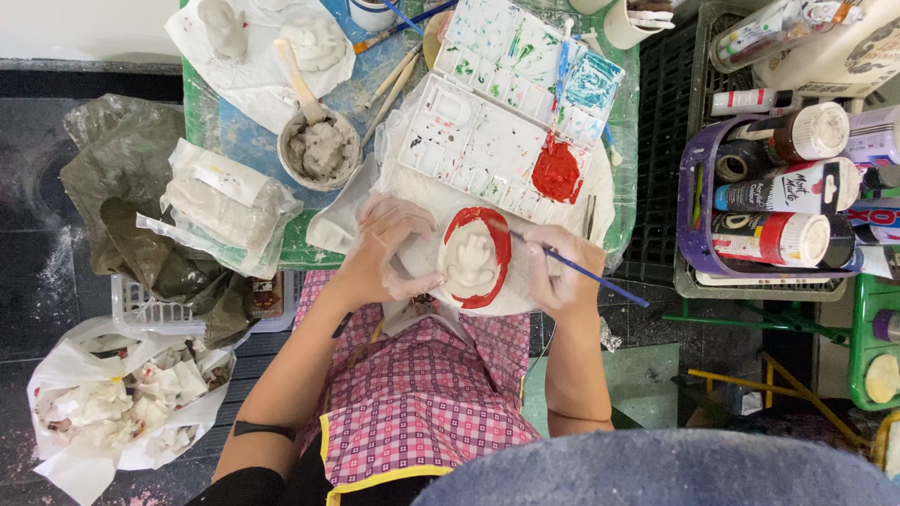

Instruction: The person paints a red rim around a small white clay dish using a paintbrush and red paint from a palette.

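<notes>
A blue-grey rounded shape (656, 468), blurred, is filling the lower right of the frame, nearest the lens; what it is cannot be told. Just above it, a pink checked apron (422, 394) is covering the lap.

At frame centre, the left hand (384, 253) is grasping the left edge of a white plaster cast (472, 262), fingers curled around the rim. The cast is resting at the near edge of the table (234, 141), and a raised hand-shaped relief is showing in its middle. The right hand (562, 272) is pinching a thin blue-handled brush (581, 272), with the bristle end meeting the red ring at the cast's upper right.

Procedure for the step in hand, as judged from this view:
- Keeping the left hand gripping firmly, so the cast is not rocking under the bristles.
- Turning the cast rather than the wrist, so the stroke is staying on the right side.
- Working the brush tip along the border between ring and relief; the relief is unpainted white, and a slip is likely to mark it.
- Reloading from the red pool (557, 171) on the palette (506, 103), directly above the cast.

At upper left, a bowl (319, 148) of grey paste with a stick is standing well apart. Paint bottles (778, 201) are filling a basket at right.
</notes>
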